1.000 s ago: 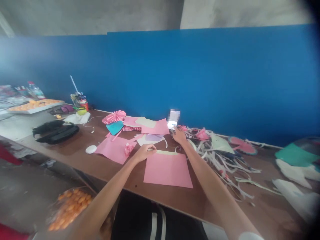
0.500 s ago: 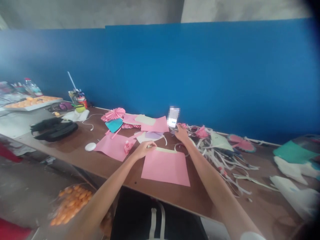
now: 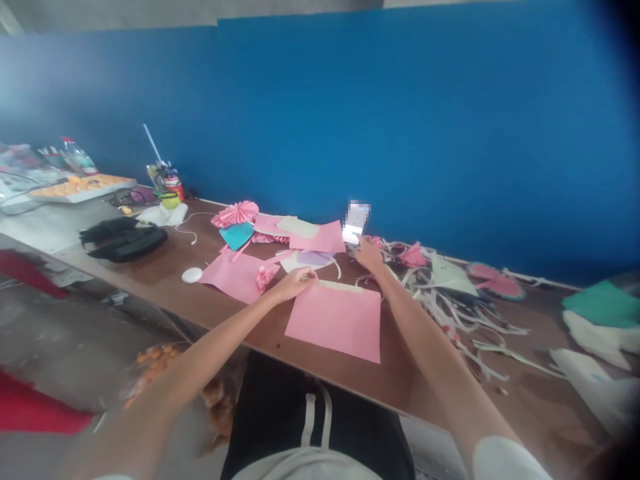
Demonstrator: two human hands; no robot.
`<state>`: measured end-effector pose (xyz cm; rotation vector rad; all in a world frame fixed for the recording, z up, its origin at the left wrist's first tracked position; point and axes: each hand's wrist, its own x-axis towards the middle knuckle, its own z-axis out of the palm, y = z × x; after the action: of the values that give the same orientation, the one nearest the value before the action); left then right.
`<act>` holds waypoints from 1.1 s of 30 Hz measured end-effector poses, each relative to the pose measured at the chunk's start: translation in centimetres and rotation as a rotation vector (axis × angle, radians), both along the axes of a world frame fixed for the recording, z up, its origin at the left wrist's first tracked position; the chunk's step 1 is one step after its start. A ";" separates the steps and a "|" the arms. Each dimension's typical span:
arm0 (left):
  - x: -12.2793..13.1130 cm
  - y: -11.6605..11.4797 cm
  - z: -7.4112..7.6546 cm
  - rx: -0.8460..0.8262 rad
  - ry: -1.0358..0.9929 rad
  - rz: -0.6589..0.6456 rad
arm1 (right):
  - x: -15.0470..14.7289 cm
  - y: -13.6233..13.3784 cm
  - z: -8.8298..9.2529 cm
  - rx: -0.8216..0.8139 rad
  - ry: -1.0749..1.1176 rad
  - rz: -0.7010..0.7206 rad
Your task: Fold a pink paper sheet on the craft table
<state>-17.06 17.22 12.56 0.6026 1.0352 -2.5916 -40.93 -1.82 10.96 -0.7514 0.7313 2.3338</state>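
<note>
A pink sheet of paper [image 3: 334, 323] lies before me on the brown table, a thin cream strip [image 3: 341, 287] showing along its far edge. At its far left corner, my left hand [image 3: 296, 283] has its fingers pinched on the paper. My right hand [image 3: 369, 255] reaches forward with a finger stretched to the lower part of a lit phone [image 3: 354, 227], which leans upright against the blue panel. Nothing shows in that hand's grip. Beyond the left hand lie another pink sheet [image 3: 233, 273] with a crumpled pink paper flower [image 3: 265, 277] on it.
Folded pink fans [image 3: 236, 213], a teal piece [image 3: 237, 235] and a white disc [image 3: 191, 275] are at left. A black bag [image 3: 124, 240] lies farther left. Tangled white strips [image 3: 445, 307] cover the right side. The blue panel [image 3: 425, 127] borders the table's back.
My right hand has moved up against the phone's lower screen. My left hand stays at the pink sheet's corner. The camera view has tilted down and shifted slightly left.
</note>
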 end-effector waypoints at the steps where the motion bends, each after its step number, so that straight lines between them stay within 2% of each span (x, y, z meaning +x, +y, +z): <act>1: 0.0 0.0 0.0 0.003 -0.007 0.004 | 0.0 -0.1 0.1 -0.003 -0.011 0.001; 14: -0.1 0.1 0.1 -0.001 0.027 0.019 | 0.2 -0.8 0.6 -0.036 -0.068 0.070; 22: 0.1 -0.1 0.0 -0.076 0.044 0.025 | 0.2 -0.6 -1.1 -0.099 -0.096 0.049; 28: 0.3 -0.3 -0.2 -0.100 0.048 0.020 | -0.1 -0.9 -2.5 -0.193 -0.033 0.028; 33: 0.5 -0.4 -0.4 -0.102 0.054 0.026 | -0.7 -1.0 -3.3 -0.197 -0.027 0.008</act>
<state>-16.56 16.80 12.21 0.4944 0.9143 -2.6322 -41.59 -2.81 7.71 -0.8702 0.9583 2.2762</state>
